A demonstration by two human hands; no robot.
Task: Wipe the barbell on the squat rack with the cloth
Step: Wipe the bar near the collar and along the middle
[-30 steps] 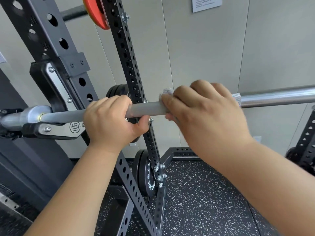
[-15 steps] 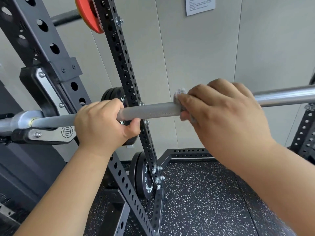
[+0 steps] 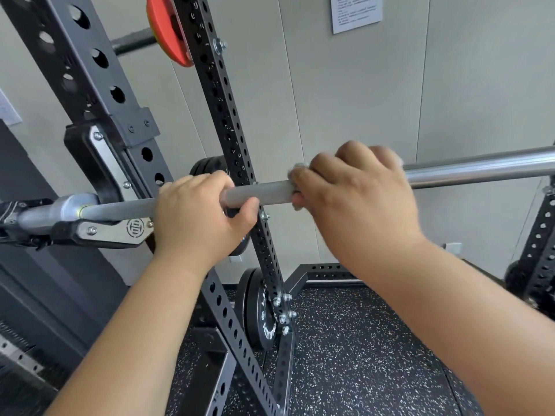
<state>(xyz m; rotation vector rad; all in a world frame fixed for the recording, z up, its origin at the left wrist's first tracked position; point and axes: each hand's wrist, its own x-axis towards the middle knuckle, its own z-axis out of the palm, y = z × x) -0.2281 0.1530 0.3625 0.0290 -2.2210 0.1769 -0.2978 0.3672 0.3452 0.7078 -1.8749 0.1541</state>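
Left hand [image 3: 198, 217] gripping the barbell [image 3: 258, 196] lying across the squat rack [image 3: 237, 130], right hand [image 3: 354, 196] just beside, clenching a grey cloth [image 3: 296, 170] round it, plate [image 3: 264, 319] lettering and wall notice [image 3: 356, 12] too blurred to read

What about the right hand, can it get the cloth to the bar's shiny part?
Probably yes. The right hand grips the cloth around the barbell, right beside the shiny part, with nothing between.

One head-worn camera looks forward and down, close behind the left hand [image 3: 195, 214] and right hand [image 3: 357, 202] gripping the grey knurled steel barbell [image 3: 258, 196]; beige panelled wall [image 3: 360, 100] beyond the grip, speckled black rubber floor [image 3: 360, 370] beneath.
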